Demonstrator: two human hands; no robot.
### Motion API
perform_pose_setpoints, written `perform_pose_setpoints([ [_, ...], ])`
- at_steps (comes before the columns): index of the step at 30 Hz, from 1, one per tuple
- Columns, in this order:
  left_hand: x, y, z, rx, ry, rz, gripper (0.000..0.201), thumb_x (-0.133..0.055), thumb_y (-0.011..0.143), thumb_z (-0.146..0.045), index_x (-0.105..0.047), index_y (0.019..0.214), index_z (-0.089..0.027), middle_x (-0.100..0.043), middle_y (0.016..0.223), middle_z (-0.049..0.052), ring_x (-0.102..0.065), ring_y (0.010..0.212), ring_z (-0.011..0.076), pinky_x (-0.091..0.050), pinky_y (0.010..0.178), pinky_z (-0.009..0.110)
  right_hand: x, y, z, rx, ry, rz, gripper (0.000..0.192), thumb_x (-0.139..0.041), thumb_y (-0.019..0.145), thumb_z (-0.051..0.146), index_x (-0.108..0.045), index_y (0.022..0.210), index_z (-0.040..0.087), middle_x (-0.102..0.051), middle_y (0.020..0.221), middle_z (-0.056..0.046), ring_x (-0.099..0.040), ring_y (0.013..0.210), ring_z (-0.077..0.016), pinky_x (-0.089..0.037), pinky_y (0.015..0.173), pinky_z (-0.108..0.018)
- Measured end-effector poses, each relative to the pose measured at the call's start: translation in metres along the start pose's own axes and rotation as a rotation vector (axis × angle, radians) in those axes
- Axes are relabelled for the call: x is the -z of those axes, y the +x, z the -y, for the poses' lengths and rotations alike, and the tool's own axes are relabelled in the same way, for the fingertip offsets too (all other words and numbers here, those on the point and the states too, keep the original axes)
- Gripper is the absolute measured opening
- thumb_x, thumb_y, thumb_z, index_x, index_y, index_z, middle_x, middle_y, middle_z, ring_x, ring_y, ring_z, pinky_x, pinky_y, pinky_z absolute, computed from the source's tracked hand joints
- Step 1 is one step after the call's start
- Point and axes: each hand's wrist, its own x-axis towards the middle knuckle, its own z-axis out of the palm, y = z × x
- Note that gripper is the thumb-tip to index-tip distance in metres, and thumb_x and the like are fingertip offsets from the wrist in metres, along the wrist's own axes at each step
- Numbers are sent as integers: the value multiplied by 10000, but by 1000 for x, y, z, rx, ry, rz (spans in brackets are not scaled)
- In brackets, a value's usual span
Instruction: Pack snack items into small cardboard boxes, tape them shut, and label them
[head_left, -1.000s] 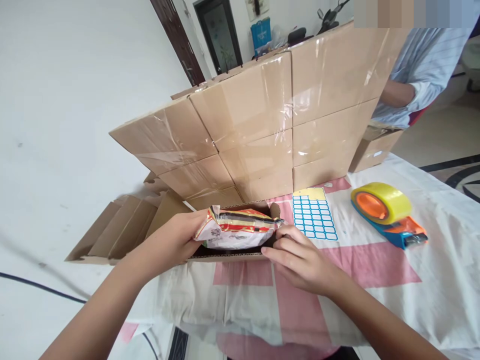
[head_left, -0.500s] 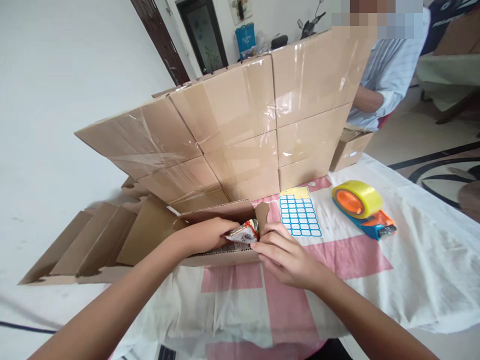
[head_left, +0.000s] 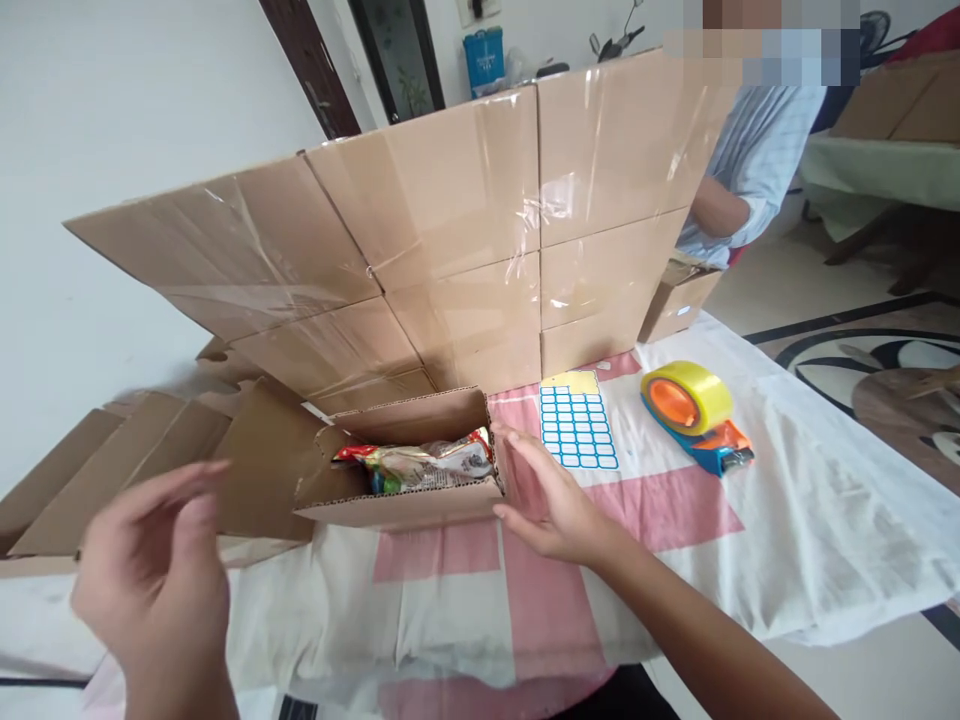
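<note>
A small open cardboard box (head_left: 405, 510) stands on the cloth in front of me. Inside it lies a shiny plastic food packet (head_left: 427, 465), silver with red and green parts, whose exact contents I cannot make out. My right hand (head_left: 551, 500) rests against the box's right end, fingers and thumb apart, at its upper edge. Off to the left, away from the box, my left hand (head_left: 154, 575) is raised and slightly blurred. Its fingers curve with the thumb apart, and nothing shows in it.
Taped cardboard panels (head_left: 457, 220) stand behind the box. Several folded cartons (head_left: 150, 450) lean at left. A label sheet (head_left: 577, 425) and a tape dispenser (head_left: 690, 410) lie at right. Beyond the panels is a person in a striped shirt (head_left: 765, 150), near another carton (head_left: 679, 300).
My left hand has come out of the box and moved left, letting go of the packet, which now lies flatter inside. My right hand's fingers have spread at the box's right end.
</note>
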Motion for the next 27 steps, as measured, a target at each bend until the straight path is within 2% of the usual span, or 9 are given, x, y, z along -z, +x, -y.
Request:
perform_pose_setpoints([
  [1,4,-14,15,76,-70,-62,500,-550,934,-531,-491,1422,-441,-575,1453,-49,-540,1344,293,-446,1130,530,-1,1,-1,-13,-5,10,800,-634,924,214,-193,1590,243,-356,1608,-155,-329,1506,-264,-346,1220,-491],
  [4,-7,-50,49,184,-282,205,798,-563,785,-799,-460,1469,-403,-435,1592,19,-428,1439,367,-447,1141,520,-2,4,0,-40,-39,81,753,-630,936,248,-238,1579,243,-364,1613,-134,-333,1505,-249,-349,1221,-469],
  [7,-29,-66,59,208,-384,370,905,-620,706,-828,-555,1409,-260,-486,1542,144,-433,1428,406,-405,1169,540,-4,11,4,-55,-89,164,686,-624,946,269,-309,1555,247,-414,1589,-108,-357,1492,-235,-349,1217,-458],
  [11,-44,-61,52,133,-398,316,497,-545,908,-652,-732,997,-200,-680,1290,141,-563,1312,326,-415,1143,493,-7,20,5,-66,-137,178,606,-628,944,294,-398,1503,249,-481,1540,-98,-406,1456,-247,-351,1204,-467],
  [14,-56,-52,45,268,-409,232,321,-616,920,-510,-703,1019,-217,-725,1148,95,-628,1197,273,-447,1088,438,-8,22,2,-63,-154,145,564,-622,948,309,-419,1473,263,-534,1488,-92,-469,1398,-260,-382,1169,-475],
  [17,-72,-49,39,481,-438,130,476,-724,840,-482,-610,1247,-263,-676,1206,72,-603,1206,255,-461,1039,389,-9,20,-2,-92,-148,117,610,-653,927,329,-395,1478,286,-568,1439,-93,-515,1342,-290,-431,1111,-494],
  [20,-84,-53,33,629,-488,107,626,-742,819,-477,-534,1385,-308,-565,1387,71,-527,1307,257,-430,1071,368,-10,19,-6,-136,-79,85,703,-655,926,345,-301,1533,305,-523,1480,-106,-491,1369,-303,-418,1125,-518],
  [24,-84,-60,26,688,-567,108,663,-706,850,-477,-474,1458,-352,-478,1518,51,-468,1387,262,-387,1133,375,-13,37,-14,-244,35,-25,848,-678,911,391,-178,1590,298,-281,1641,-121,-297,1507,-313,-293,1214,-560],
  [27,-82,-63,26,681,-555,109,667,-690,866,-473,-452,1478,-356,-447,1555,49,-443,1418,265,-380,1150,379,-15,56,-22,-256,186,-49,771,-669,922,424,-263,1567,314,-343,1622,-93,-343,1490,-282,-289,1224,-531],
])
